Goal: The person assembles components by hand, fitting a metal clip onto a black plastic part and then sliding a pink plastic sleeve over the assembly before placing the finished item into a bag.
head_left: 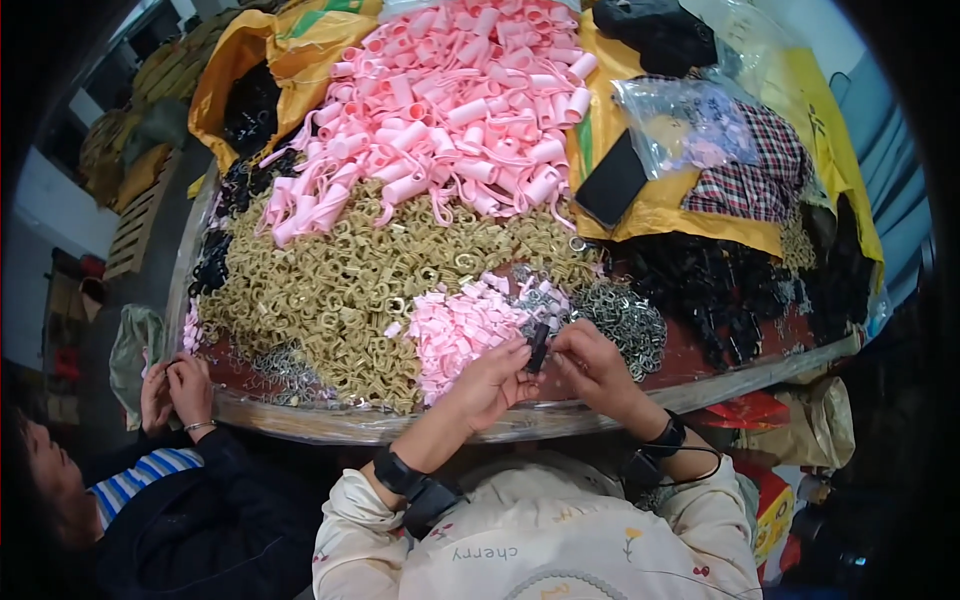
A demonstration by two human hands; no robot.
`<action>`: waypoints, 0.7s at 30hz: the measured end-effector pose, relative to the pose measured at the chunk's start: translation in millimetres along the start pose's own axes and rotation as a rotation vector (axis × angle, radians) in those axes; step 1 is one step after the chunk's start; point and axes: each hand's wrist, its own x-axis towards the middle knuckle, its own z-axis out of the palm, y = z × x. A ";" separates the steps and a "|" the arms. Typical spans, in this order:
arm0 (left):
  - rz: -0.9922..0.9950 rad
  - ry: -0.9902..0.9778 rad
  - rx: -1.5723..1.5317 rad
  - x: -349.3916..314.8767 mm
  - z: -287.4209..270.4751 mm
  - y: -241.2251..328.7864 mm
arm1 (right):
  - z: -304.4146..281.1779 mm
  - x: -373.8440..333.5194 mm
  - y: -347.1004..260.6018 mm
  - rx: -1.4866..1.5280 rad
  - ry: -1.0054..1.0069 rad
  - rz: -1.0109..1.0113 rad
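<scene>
My left hand (pixel 486 388) is closed on a small black plastic part (pixel 538 349), held upright between thumb and fingers just above the table's near edge. Close beside it on the right, my right hand (pixel 598 370) is bent in a pinch. Whatever its fingertips hold, if anything, is too small to make out. Just beyond my left hand lies a heap of small pink plastic pieces (pixel 455 335). Small metal pieces (pixel 545 300) lie at its right side. A pile of dark metal rings or clips (pixel 625 325) sits beyond my right hand.
Khaki plastic rings (pixel 320 290) spread over the left and middle. Pink tubes with straps (pixel 450 110) are heaped behind. A dark phone (pixel 612 182) lies on a yellow sack (pixel 660 210), near plaid cloth (pixel 750 170). Black parts (pixel 715 300) lie right. A co-worker's hands (pixel 180 390) are at left.
</scene>
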 end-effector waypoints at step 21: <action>-0.016 0.091 0.341 -5.2 -1.0 -10.1 | 0.0 2.4 -12.9 -0.498 -0.087 -0.258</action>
